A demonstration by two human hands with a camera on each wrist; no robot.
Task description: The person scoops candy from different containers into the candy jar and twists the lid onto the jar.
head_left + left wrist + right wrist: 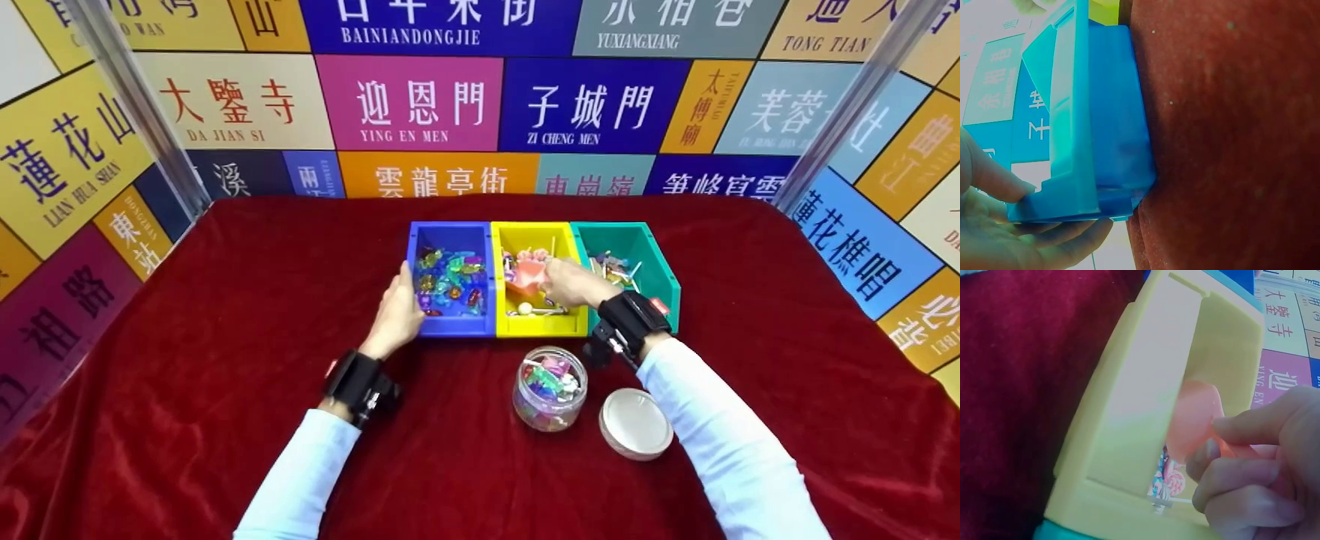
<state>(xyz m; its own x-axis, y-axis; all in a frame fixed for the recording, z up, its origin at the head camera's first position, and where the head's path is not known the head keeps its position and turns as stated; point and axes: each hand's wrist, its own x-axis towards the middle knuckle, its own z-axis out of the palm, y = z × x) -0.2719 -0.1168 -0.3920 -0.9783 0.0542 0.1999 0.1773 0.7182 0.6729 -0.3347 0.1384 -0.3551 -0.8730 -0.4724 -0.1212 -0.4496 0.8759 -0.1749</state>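
Observation:
My left hand [397, 315] grips the left side wall of the blue bin [454, 327]. In the left wrist view its thumb [1008, 185] lies over the rim and the fingers curl outside. Colourful translucent gem-like pieces [450, 281] fill this bin. Over the yellow bin [541, 327], my right hand [576, 283] holds a pink-orange scoop [1196, 416] by its handle, thumb and fingers curled round it. The scoop is down inside the bin, beside a pink swirl lollipop [1174, 481]. A white-balled lollipop [525, 308] lies near the bin's front.
A green bin [664, 289] with stick candies adjoins the yellow one at right. In front stand a clear jar [551, 412] of colourful pieces and a round silvery lid [636, 421]. Red cloth [187, 375] covers the table; a lettered panel wall [409, 105] rises behind.

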